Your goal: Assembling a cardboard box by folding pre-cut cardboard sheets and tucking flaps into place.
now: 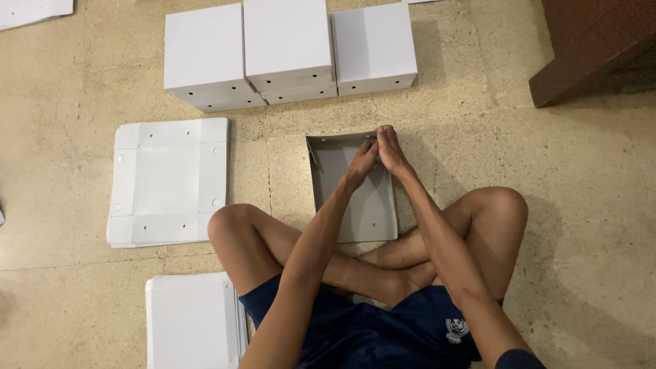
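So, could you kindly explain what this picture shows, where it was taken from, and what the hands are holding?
There is no machine here: a person sits cross-legged on a tiled floor, and the one picture comes from a camera worn on their head, looking down. Both hands meet at the far edge of a grey, half-folded cardboard box lying in front of their legs; the left hand and right hand pinch its raised far wall together. Beyond it stand finished white boxes in a row, some stacked. To the left lies a pile of flat, unfolded box sheets with small holes. Another white stack sits beside the left knee. A dark wooden piece of furniture fills the top right corner.
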